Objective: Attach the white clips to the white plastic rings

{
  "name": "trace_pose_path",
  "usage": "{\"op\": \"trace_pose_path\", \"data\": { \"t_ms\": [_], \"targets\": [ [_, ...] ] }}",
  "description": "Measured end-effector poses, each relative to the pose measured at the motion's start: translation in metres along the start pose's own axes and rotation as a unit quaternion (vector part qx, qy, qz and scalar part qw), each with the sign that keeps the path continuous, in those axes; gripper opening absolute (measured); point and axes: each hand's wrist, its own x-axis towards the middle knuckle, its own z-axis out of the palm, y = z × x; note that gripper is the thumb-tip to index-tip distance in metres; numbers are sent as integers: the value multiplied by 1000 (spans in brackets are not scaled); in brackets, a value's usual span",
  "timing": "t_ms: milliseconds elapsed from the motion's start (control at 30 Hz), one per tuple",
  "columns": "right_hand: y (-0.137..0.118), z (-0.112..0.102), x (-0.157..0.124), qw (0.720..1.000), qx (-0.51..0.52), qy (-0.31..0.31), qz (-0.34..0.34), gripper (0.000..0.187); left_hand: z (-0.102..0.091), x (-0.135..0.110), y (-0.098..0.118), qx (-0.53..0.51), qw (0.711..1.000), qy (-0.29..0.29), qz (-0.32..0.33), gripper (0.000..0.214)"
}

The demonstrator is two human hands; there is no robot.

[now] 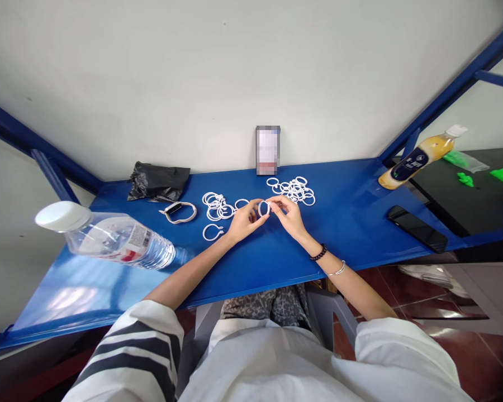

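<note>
A white plastic ring is held up over the blue table, between my two hands. My left hand has its fingers closed on the ring's left side. At the ring's right edge, my right hand pinches a small part that the fingers partly hide. Several similar rings, some with a small clasp, lie in a loose heap left of my left hand. One single ring rests nearer to me, with a gap at its clasp. Another heap of rings lies just beyond my right hand.
A phone leans upright against the wall. To the left are a black plastic bag, a watch and a large water bottle. At the right are a juice bottle and a dark phone lying flat.
</note>
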Motion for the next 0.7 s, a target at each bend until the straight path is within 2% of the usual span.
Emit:
{"op": "trace_pose_path", "data": {
  "t_ms": [167, 267, 400, 533, 700],
  "targets": [
    [2, 1, 1, 1000, 3, -16, 25, 31, 1, 0, -2, 3, 999, 36, 0, 44],
    [4, 3, 1, 999, -10, -37, 30, 29, 0, 0, -2, 4, 998, 55, -7, 42],
    [4, 4, 2, 998, -30, -58, 20, 32, -1, 1, 0, -2, 998, 54, -22, 44],
    [6, 2, 2, 999, -33, -28, 34, 29, 0, 2, -2, -21, 998, 44, -28, 38],
    [10, 0, 3, 999, -20, 8, 38, 25, 2, 2, -5, 16, 998, 68, 6, 20]
  ]
}}
